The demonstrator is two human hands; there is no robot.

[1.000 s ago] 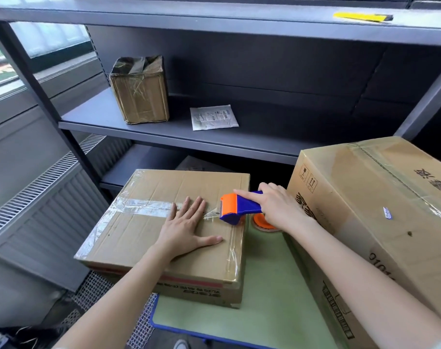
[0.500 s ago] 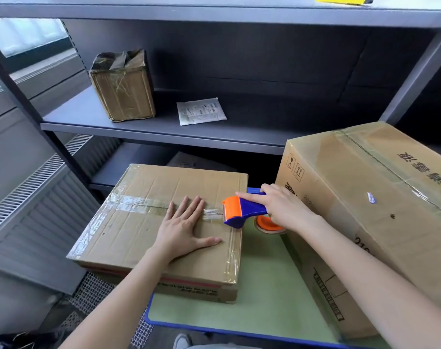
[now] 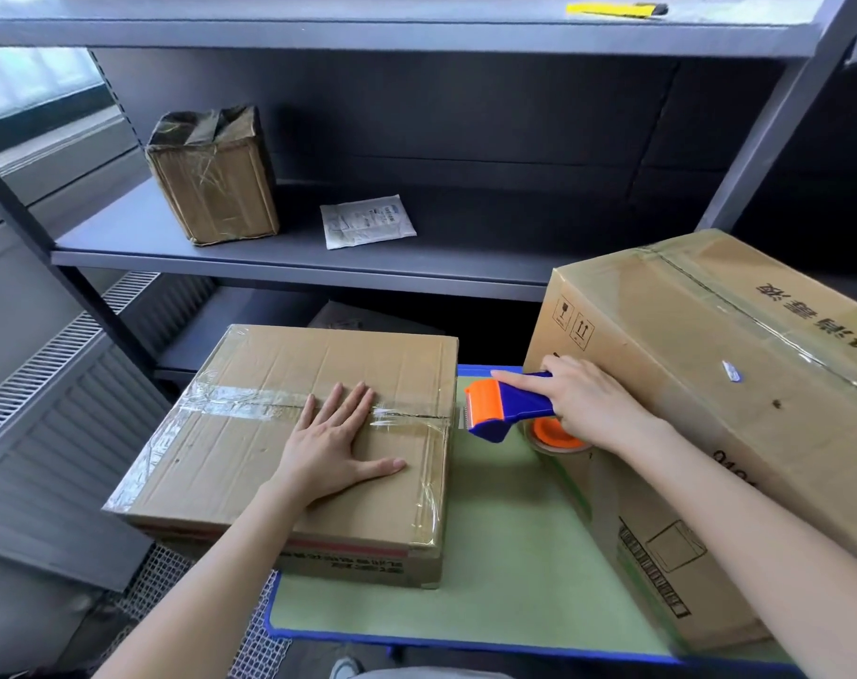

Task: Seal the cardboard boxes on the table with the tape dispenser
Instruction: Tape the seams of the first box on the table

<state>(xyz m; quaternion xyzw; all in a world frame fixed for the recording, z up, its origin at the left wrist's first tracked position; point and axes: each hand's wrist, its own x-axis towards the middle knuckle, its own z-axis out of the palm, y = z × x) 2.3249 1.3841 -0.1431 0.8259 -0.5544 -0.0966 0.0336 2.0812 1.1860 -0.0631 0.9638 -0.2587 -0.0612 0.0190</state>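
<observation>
We're pressing left hand, fingers spread, flat on the flat box. Right hand is clamping the tape dispenser just past the box's right edge, tall box crowding it.

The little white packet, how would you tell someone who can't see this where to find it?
Look at the grey metal shelf unit behind the green table, on its middle shelf. A taped brown box stands at the left; the flat white packet lies alone to its right. It is the only thin, pale, printed thing on that shelf.
</observation>
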